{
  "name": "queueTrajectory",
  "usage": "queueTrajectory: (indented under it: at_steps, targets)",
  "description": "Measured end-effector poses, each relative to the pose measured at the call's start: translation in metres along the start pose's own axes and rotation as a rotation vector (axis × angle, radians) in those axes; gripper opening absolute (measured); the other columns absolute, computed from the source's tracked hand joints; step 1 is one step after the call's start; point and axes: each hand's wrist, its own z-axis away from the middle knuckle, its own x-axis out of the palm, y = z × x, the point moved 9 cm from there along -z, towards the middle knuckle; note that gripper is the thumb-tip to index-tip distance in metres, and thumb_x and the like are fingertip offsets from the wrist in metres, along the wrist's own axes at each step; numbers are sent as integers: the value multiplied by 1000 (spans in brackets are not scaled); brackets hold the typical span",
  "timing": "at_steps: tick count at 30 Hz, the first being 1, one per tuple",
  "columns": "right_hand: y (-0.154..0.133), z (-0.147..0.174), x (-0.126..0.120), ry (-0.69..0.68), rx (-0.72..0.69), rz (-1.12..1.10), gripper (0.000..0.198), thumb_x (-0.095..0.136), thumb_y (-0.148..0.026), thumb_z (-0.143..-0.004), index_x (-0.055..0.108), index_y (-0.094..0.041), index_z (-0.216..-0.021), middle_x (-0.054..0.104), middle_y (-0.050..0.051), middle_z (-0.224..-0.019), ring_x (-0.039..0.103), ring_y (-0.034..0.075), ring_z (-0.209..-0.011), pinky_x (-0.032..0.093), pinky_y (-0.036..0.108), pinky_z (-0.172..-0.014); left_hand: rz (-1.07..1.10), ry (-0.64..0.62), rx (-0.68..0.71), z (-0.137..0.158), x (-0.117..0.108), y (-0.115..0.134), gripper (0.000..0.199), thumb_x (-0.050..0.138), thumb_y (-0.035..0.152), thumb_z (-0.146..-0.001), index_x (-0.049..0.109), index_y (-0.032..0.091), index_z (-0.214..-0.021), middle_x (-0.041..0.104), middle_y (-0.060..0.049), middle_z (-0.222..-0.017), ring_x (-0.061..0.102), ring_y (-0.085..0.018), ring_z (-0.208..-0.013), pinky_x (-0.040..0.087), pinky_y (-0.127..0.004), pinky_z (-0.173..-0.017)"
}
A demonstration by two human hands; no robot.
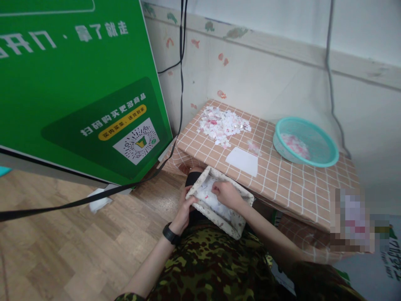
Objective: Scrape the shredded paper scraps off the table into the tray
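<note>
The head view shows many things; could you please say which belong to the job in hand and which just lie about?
Likely in the job:
box, held by left hand, right hand over it
loose scraps inside
scrap pile
turquoise basket
maybe white sheet

Seemingly lying about:
white item on floor
black cord
green panel

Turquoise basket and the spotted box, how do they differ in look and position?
The turquoise basket is rounded; the spotted box is rectangular. The basket is plain turquoise, while the box is off-white with darker spots. The basket stands on the checked tablecloth; the left hand holds the box. Both contain light-coloured pieces.
</note>
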Motion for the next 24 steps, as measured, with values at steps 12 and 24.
queueTrajectory:
  at_steps: [12, 24]
  targets:
    - [16, 9, 1, -64, 14, -448, 22, 54, -19, -91, 68, -18, -75, 65, 0, -59, 59, 12, -53, 43, 24, -56, -1, -9, 16, -2, 0, -1, 52, 66, 26, -65, 59, 23, -116, 63, -3, -98, 60, -21, -82, 50, -28, -63]
    - [24, 13, 12, -178, 189, -818, 15, 68, -28, -85, 59, -20, -78, 66, 0, -64, 62, 14, -51, 47, 25, -48, -16, -11, 2, -1, 1, -2, 51, 66, 27, -65, 60, 24, -116, 64, -2, -99, 60, -23, -86, 50, -30, -66]
